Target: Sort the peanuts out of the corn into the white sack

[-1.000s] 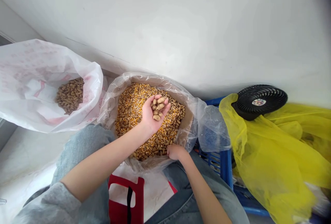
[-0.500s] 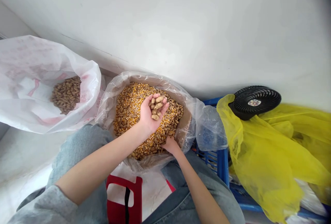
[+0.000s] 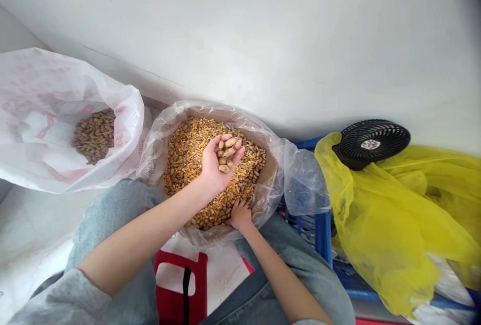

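Note:
Several unshelled peanuts [image 3: 227, 151] rest in my left hand [image 3: 213, 167], which is cupped palm up above a clear plastic bag [image 3: 152, 162]. The bag is filled with a mix of yellow corn kernels [image 3: 195, 137] and peanuts in their shells. My right hand [image 3: 241, 216] lies palm down at the near right side of the mix, its fingers spread and touching peanuts; whether any are under the palm is hidden. To the left, a white sack [image 3: 71, 77] stands with its mouth wide, holding a heap of peanuts [image 3: 94, 135].
Right of the bag is a blue plastic crate [image 3: 323, 239], draped with yellow mesh [image 3: 394, 220]. A black fan [image 3: 372, 139] lies on top of the mesh. A red frame with a black strap [image 3: 200, 285] sits between my legs. A white wall [image 3: 263, 39] rises behind.
My right hand has shifted left and slightly down across the mix, and its fingers now show on the surface. The left hand stays nearly still with its peanuts.

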